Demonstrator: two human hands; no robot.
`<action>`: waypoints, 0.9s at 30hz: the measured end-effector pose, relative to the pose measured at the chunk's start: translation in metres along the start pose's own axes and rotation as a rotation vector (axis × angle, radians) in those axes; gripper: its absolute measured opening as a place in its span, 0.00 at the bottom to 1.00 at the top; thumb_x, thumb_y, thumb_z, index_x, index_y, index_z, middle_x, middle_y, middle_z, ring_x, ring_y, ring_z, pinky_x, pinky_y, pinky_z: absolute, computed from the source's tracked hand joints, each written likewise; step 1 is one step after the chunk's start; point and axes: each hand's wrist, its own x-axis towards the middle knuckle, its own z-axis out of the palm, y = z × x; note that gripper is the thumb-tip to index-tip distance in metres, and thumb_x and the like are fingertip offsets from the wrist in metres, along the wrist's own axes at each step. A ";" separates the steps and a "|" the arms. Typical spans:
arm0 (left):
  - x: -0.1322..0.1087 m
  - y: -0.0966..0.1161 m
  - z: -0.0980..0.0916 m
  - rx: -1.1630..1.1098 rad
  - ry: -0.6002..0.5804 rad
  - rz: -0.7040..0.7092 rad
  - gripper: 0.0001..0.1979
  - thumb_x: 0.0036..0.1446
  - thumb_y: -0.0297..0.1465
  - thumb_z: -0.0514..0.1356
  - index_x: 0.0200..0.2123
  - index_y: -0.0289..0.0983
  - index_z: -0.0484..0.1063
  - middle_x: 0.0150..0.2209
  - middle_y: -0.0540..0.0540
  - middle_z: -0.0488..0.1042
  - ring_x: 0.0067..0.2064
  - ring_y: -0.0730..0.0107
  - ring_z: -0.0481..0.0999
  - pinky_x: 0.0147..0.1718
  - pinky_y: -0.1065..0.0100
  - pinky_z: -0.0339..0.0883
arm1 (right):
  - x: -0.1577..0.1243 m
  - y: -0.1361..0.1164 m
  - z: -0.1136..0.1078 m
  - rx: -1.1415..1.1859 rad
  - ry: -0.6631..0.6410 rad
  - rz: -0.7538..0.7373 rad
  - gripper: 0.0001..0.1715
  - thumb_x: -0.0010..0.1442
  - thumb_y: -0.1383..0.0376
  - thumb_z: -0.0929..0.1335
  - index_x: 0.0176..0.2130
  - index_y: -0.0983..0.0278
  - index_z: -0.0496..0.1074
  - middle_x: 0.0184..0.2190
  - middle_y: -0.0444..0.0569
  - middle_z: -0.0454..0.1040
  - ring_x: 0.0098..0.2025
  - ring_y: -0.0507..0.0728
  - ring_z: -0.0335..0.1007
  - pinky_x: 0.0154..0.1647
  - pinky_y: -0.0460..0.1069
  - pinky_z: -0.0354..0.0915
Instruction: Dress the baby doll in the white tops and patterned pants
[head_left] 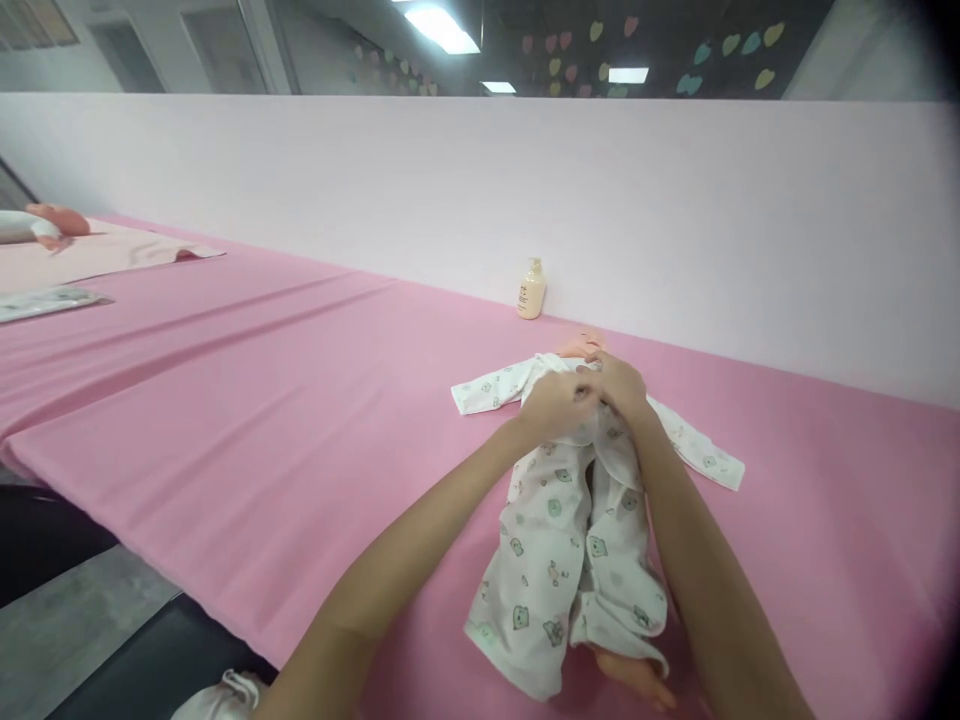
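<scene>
Lying just right of the frame's middle on the pink worktop [262, 420] is a baby doll [581, 345], head pointing toward the pale pink wall [450, 180] and one bare foot [637, 675] poking out near the bottom edge. It wears a white sleepsuit [555, 560] printed with small green and grey animal faces. The garment's two sleeves are spread flat to either side, and its legs hang loose and rumpled toward the viewer. Both forearms reach in from the bottom of the frame and meet at the doll's chest, just below the head. The left hand [555, 405] sits on the left-of-frame side of the front opening, and the right hand [619, 385] is pressed against it on the other side, their knuckles touching. Each grip is clenched on the sleepsuit's fabric at the upper chest, fingers curled in tight, though the fingertips themselves are hidden. A cream pump bottle [531, 290] stands upright against the wall, above and slightly left of the doll, well apart from it. Far off in the upper left of the frame, a second doll [60, 218] lies on a lighter pink cloth [112, 250], with a flat printed packet [45, 300] just below it.
</scene>
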 end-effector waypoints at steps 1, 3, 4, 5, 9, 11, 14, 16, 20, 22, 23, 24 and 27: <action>0.003 -0.002 -0.010 -0.091 0.107 -0.051 0.14 0.58 0.32 0.49 0.39 0.39 0.73 0.37 0.46 0.77 0.30 0.70 0.76 0.36 0.68 0.69 | -0.001 -0.001 0.001 -0.023 0.009 -0.007 0.22 0.56 0.55 0.62 0.47 0.59 0.72 0.42 0.53 0.75 0.43 0.63 0.70 0.39 0.52 0.61; 0.011 -0.007 -0.026 -0.183 0.307 -0.125 0.14 0.58 0.31 0.48 0.40 0.38 0.71 0.34 0.49 0.76 0.24 0.76 0.73 0.29 0.72 0.67 | -0.003 -0.003 0.005 -0.055 0.071 -0.005 0.18 0.57 0.59 0.61 0.45 0.58 0.73 0.41 0.51 0.75 0.42 0.62 0.70 0.38 0.52 0.60; 0.015 -0.010 -0.031 -0.171 0.376 -0.152 0.13 0.58 0.31 0.48 0.40 0.38 0.71 0.34 0.49 0.76 0.25 0.76 0.73 0.29 0.72 0.66 | -0.005 -0.003 0.007 -0.062 0.110 0.011 0.17 0.57 0.61 0.60 0.43 0.59 0.73 0.39 0.52 0.75 0.41 0.62 0.70 0.37 0.52 0.59; 0.020 -0.013 -0.033 -0.122 0.419 -0.181 0.13 0.58 0.31 0.48 0.38 0.38 0.71 0.34 0.48 0.76 0.27 0.75 0.74 0.31 0.72 0.66 | -0.006 -0.003 0.010 -0.060 0.144 0.034 0.17 0.57 0.64 0.60 0.41 0.60 0.74 0.38 0.53 0.75 0.40 0.62 0.69 0.36 0.52 0.59; 0.046 -0.031 -0.019 0.203 0.319 -0.384 0.13 0.57 0.32 0.51 0.41 0.35 0.72 0.43 0.39 0.76 0.44 0.60 0.75 0.41 0.64 0.66 | -0.006 0.000 0.017 0.079 0.332 0.088 0.19 0.56 0.70 0.58 0.41 0.65 0.73 0.35 0.55 0.75 0.39 0.62 0.68 0.37 0.52 0.58; 0.058 -0.041 -0.006 0.324 0.193 -0.463 0.16 0.57 0.32 0.51 0.43 0.31 0.72 0.45 0.33 0.74 0.48 0.55 0.73 0.44 0.61 0.65 | -0.005 0.002 0.019 0.193 0.435 0.091 0.20 0.55 0.71 0.56 0.42 0.67 0.72 0.36 0.56 0.75 0.39 0.61 0.68 0.39 0.52 0.58; 0.072 -0.054 0.010 0.357 0.190 -0.451 0.15 0.57 0.28 0.52 0.43 0.30 0.73 0.44 0.32 0.75 0.48 0.56 0.73 0.46 0.61 0.64 | -0.003 0.005 0.021 0.309 0.514 0.082 0.23 0.53 0.74 0.56 0.42 0.69 0.72 0.38 0.59 0.74 0.41 0.61 0.68 0.42 0.52 0.60; 0.081 -0.058 0.018 0.267 0.302 -0.394 0.15 0.53 0.22 0.52 0.43 0.32 0.74 0.44 0.36 0.76 0.46 0.60 0.74 0.47 0.64 0.65 | 0.000 0.007 0.023 0.344 0.528 0.081 0.24 0.50 0.75 0.56 0.41 0.71 0.73 0.39 0.61 0.73 0.41 0.62 0.68 0.43 0.53 0.61; 0.092 -0.047 0.036 0.037 0.384 -0.209 0.13 0.50 0.21 0.55 0.38 0.34 0.76 0.39 0.43 0.78 0.39 0.68 0.76 0.43 0.69 0.67 | 0.008 0.015 0.028 0.472 0.557 0.117 0.21 0.48 0.73 0.58 0.35 0.69 0.76 0.35 0.58 0.76 0.40 0.62 0.70 0.45 0.55 0.62; 0.092 -0.037 0.047 0.064 0.304 -0.103 0.11 0.51 0.22 0.55 0.35 0.35 0.77 0.37 0.44 0.79 0.38 0.67 0.76 0.43 0.68 0.67 | 0.013 0.022 0.031 0.598 0.550 0.157 0.18 0.48 0.71 0.60 0.31 0.68 0.77 0.31 0.55 0.77 0.37 0.61 0.72 0.43 0.54 0.64; 0.091 -0.034 0.051 0.100 0.254 -0.064 0.11 0.51 0.23 0.55 0.34 0.36 0.77 0.36 0.44 0.79 0.38 0.66 0.76 0.43 0.67 0.67 | 0.015 0.026 0.032 0.675 0.537 0.185 0.16 0.47 0.69 0.61 0.30 0.67 0.77 0.30 0.53 0.77 0.35 0.61 0.72 0.42 0.54 0.65; 0.090 -0.031 0.055 0.127 0.218 -0.042 0.10 0.52 0.23 0.55 0.33 0.36 0.77 0.36 0.44 0.79 0.38 0.65 0.76 0.43 0.66 0.67 | 0.017 0.030 0.034 0.754 0.522 0.212 0.14 0.46 0.68 0.62 0.29 0.67 0.77 0.28 0.52 0.77 0.34 0.60 0.72 0.41 0.53 0.65; 0.087 -0.033 0.058 0.067 0.245 -0.052 0.12 0.55 0.24 0.53 0.36 0.37 0.76 0.38 0.45 0.79 0.37 0.67 0.76 0.43 0.67 0.67 | 0.021 0.036 0.038 0.951 0.546 0.263 0.13 0.43 0.67 0.65 0.30 0.68 0.75 0.28 0.50 0.77 0.33 0.58 0.73 0.39 0.51 0.67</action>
